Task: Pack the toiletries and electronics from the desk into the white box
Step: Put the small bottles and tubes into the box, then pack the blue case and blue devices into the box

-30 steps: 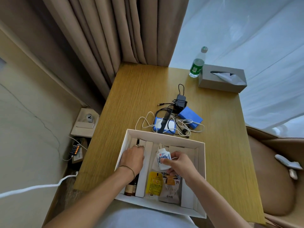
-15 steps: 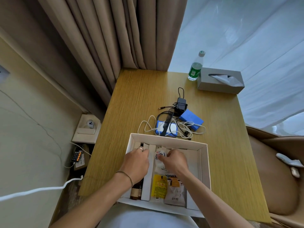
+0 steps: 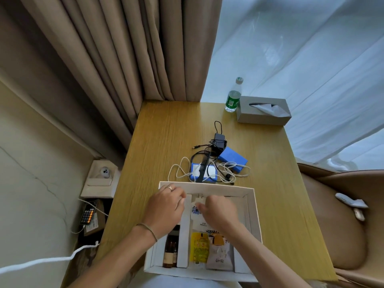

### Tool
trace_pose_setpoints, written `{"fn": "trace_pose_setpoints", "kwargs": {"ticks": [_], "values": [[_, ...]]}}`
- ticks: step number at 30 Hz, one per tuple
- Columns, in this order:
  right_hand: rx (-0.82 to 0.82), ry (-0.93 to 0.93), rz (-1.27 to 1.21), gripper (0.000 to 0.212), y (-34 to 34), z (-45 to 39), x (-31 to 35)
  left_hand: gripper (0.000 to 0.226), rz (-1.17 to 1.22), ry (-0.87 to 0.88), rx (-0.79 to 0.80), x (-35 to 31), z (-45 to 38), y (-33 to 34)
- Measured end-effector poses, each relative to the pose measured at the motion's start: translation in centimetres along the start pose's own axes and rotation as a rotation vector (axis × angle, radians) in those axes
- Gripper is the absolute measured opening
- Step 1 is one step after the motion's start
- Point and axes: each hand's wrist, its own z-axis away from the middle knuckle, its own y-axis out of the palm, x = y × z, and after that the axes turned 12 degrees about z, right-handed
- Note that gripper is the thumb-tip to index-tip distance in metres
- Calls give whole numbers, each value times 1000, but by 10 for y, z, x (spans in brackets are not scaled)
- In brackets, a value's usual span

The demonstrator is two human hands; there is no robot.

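A: How far has the person got with the white box (image 3: 252, 213)?

B: Partway, by the look of it. Inside it lie two brown bottles (image 3: 170, 253) in the left slot, and one yellow sachet (image 3: 199, 248) and one beige pouch (image 3: 219, 256) in the middle slot. Both hands are in the box's far half.

A: And what are they doing?

B: The right hand (image 3: 220, 210) presses a small white bottle with a blue print (image 3: 195, 210) into the middle slot, fingers curled onto it. The left hand (image 3: 164, 206) rests over the left slot; whether its fingers grip anything cannot be told.

A: What is left?

B: The electronics, just beyond the box's far wall: two blue packs (image 3: 233, 158), one black adapter (image 3: 219, 143), one black comb (image 3: 204, 165), a white cable (image 3: 180, 170) tangled among them.
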Motion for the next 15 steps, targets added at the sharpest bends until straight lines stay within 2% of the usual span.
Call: {"fn": "trace_pose_setpoints", "kwargs": {"ticks": [6, 11, 15], "values": [[-133, -92, -184, 20, -57, 2, -4, 10, 58, 13, -40, -5, -34, -12], [-182, -13, -305, 17, -92, -18, -24, 11, 91, -66, 19, -7, -78, -8], [-172, 49, -405, 19, -103, -40, -44, 16, 165, -232, 122, -5, -113, 10]]}}
